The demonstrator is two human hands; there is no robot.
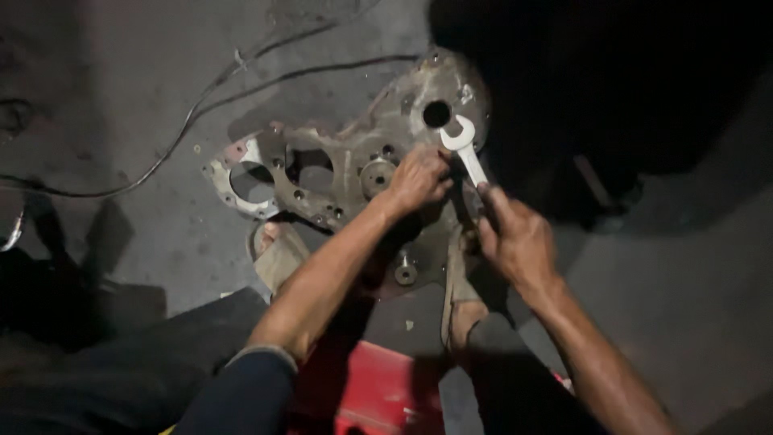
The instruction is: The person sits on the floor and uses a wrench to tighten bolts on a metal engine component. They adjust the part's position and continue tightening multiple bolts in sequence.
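Hands: right closed around wrench; left curled, pressing metal plate.

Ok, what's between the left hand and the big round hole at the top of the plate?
In the head view, only the open-end wrench head and a short strip of rusty plate lie between the left hand and the round hole.

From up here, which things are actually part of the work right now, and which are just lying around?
In use:
- rusty flat metal plate with round holes, left hand pressing on it
- bright open-ended steel spanner, held by right hand, its head on the plate

Lying about:
- thin dark cables on the grey concrete floor
- red box-shaped object, near the knees
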